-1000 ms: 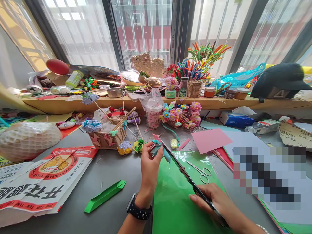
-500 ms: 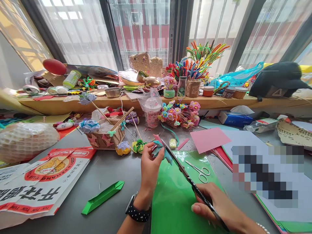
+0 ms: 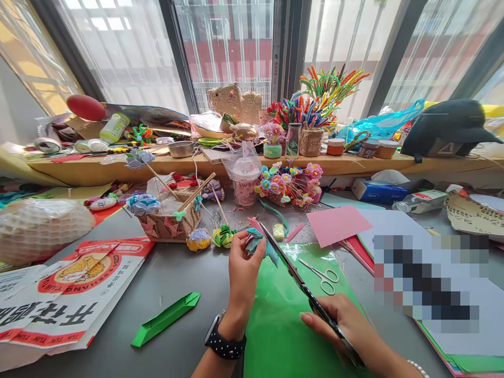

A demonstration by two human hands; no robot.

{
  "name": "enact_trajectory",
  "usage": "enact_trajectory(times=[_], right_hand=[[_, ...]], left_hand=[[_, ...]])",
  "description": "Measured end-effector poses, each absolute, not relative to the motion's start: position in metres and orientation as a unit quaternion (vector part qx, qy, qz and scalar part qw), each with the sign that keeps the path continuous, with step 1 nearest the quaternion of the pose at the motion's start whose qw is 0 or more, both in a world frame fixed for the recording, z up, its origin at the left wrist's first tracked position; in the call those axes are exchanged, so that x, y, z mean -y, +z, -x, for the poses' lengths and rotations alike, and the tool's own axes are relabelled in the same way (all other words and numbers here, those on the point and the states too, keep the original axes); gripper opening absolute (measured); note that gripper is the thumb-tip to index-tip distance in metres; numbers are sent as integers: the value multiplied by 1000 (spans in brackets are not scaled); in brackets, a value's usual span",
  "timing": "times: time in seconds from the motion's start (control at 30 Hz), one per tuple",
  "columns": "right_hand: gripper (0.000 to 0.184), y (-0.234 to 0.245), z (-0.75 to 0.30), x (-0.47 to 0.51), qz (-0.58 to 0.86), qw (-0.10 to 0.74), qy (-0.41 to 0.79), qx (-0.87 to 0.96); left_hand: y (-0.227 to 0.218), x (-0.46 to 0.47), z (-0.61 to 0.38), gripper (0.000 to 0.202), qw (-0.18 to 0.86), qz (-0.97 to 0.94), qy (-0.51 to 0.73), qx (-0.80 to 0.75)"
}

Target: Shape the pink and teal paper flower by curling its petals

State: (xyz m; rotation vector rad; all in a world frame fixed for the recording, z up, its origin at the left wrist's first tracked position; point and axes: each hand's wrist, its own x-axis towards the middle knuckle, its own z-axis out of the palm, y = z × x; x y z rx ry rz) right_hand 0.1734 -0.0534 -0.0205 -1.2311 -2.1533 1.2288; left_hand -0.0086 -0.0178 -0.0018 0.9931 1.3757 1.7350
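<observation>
My left hand (image 3: 243, 278) pinches a folded teal paper flower (image 3: 271, 253) between thumb and fingers, with some pink showing among its folds. Long black scissors (image 3: 293, 272) are in my right hand (image 3: 348, 323), their blades pointing up and away across the flower's right side. Whether the blades touch the paper is hard to tell. Both hands are over a glossy green sheet (image 3: 287, 336). Small white-handled scissors (image 3: 323, 274) lie on that sheet, right of the blades. Left of my wrist rests a folded green paper strip (image 3: 167, 319).
Folded paper flowers, one yellow and purple (image 3: 199, 240), sit beside a decorated box (image 3: 171, 227). A pink sheet (image 3: 338, 226) and stacked papers (image 3: 441, 352) lie at right. A printed paper bag (image 3: 74, 294) is at left. Behind stand a plastic cup (image 3: 244, 189) and a crowded ledge (image 3: 149, 169).
My right thumb has shifted up and left beside the scissors, and their handle end has moved slightly. My left hand still pinches the paper flower in nearly the same place.
</observation>
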Motion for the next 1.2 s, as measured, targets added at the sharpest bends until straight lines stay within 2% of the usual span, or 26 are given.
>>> enact_trajectory(times=[0.3, 0.47, 0.67, 0.8, 0.9, 1.0, 1.2], right_hand=[[48, -17, -178, 49, 427, 220, 440, 759], [42, -13, -184, 44, 460, 244, 463, 717], [24, -7, -197, 34, 506, 273, 477, 664], [24, -8, -210, 21, 546, 279, 391, 686], [22, -7, -219, 9, 570, 273, 226, 742], [21, -1, -224, 0, 597, 223, 117, 762], [19, 25, -207, -2, 607, 89, 27, 789]], left_hand=[[2, 20, 6, 24, 388, -382, 682, -488], [8, 20, 8, 24, 487, -334, 687, -424], [16, 21, 9, 24, 596, -222, 661, -398], [18, 20, 10, 24, 595, -173, 655, -432], [15, 19, 13, 21, 590, -172, 655, -439], [12, 17, 16, 22, 582, -174, 659, -444], [11, 16, 18, 24, 577, -178, 671, -431]])
